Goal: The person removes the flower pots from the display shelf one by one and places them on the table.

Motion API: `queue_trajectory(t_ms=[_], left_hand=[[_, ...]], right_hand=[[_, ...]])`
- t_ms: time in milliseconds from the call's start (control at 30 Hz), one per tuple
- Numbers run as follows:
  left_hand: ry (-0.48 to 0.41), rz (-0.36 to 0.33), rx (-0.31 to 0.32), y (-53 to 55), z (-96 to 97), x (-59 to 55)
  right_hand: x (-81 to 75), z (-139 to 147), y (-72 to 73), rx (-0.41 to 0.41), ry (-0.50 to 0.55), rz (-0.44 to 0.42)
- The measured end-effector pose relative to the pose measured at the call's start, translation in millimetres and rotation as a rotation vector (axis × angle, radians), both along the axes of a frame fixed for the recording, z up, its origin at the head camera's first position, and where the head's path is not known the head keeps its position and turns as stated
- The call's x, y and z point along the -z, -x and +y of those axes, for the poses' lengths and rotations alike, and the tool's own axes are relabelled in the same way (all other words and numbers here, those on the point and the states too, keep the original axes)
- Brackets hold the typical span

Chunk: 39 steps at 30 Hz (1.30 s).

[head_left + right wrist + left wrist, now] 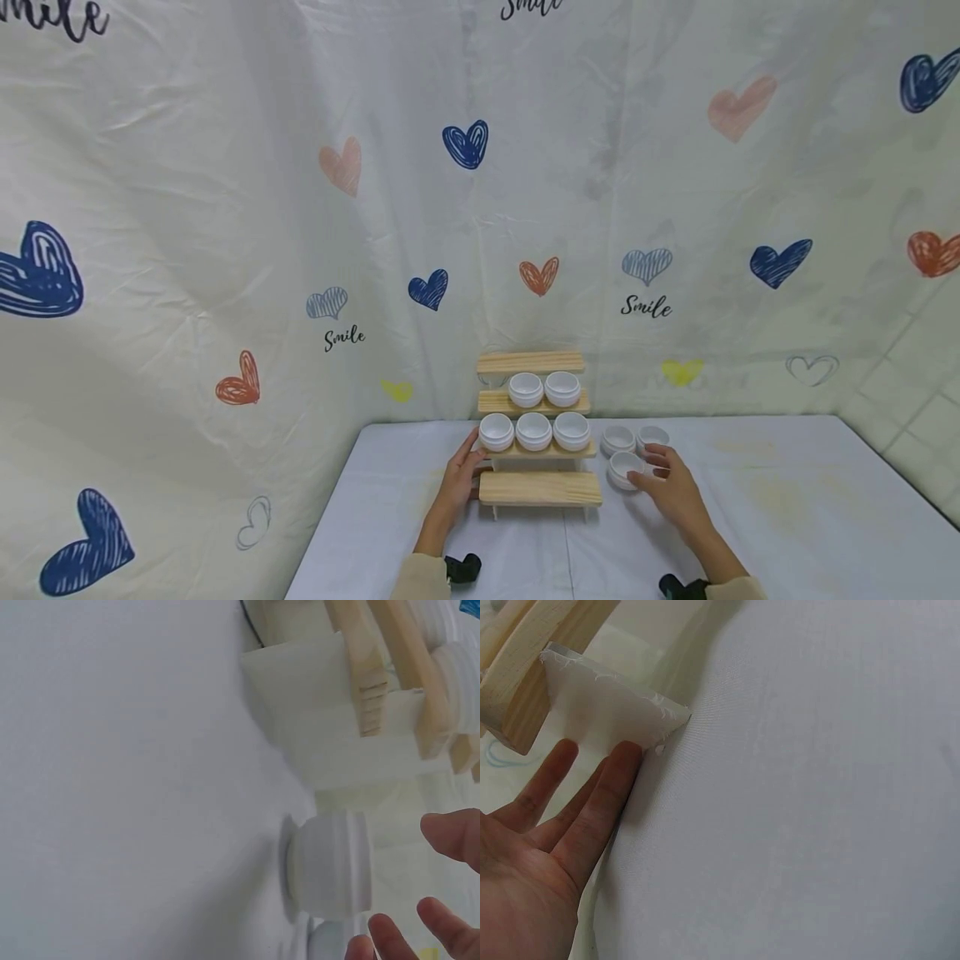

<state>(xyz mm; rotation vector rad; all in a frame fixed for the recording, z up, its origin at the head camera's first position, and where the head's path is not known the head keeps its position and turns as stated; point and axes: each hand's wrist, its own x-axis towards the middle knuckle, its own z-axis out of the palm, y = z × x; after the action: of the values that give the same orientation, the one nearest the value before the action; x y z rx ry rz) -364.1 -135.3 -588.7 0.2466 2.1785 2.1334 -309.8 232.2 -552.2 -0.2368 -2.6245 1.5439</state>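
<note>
A small stepped rack with wooden shelves (540,490) and clear side panels (592,705) stands on the table. Three white bowls (534,433) sit on its second shelf from the front, and two more bowls (543,390) on the one behind. My left hand (452,493) is at the rack's left side, its extended fingertips against the side panel. To the right of the rack are three loose white bowls (618,440) on the table. Over the nearest bowl (330,864) my right hand (672,493) has thumb and fingers spread, the thumb close to its rim.
The front and top shelves (530,362) bear no bowls. White cloth covers the table (750,500), and behind it hangs a curtain (420,217) printed with hearts. A tiled wall (918,400) shows at the right. Black straps (462,569) circle both wrists.
</note>
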Motion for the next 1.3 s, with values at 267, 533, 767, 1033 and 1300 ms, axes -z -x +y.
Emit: queue_trajectory(t_ms=[267,533,767,1033,1300], left_hand=[[-0.009,0.006,0.009,-0.3,0.3,-0.6],[-0.015,0.004,0.010,-2.2,0.0,-2.2],[-0.008,-0.003,0.004,-4.0,0.7,-4.6],[-0.002,0.001,0.005,-5.3,0.8,-6.1],[-0.003,-0.006,0.004,-4.3,0.9,-5.3]], right_hand=[[-28.8,-16.4,-6.3,-0.034,-0.015,0.128],[-51.9,-37.4,-3.8,-0.118,0.001,0.165],[-60.7,-53.3,2.8,-0.143,0.027,0.157],[-61.7,-63.9,8.8,-0.157,0.055,0.145],[-60.3,-72.7,12.3,-0.161,0.022,0.156]])
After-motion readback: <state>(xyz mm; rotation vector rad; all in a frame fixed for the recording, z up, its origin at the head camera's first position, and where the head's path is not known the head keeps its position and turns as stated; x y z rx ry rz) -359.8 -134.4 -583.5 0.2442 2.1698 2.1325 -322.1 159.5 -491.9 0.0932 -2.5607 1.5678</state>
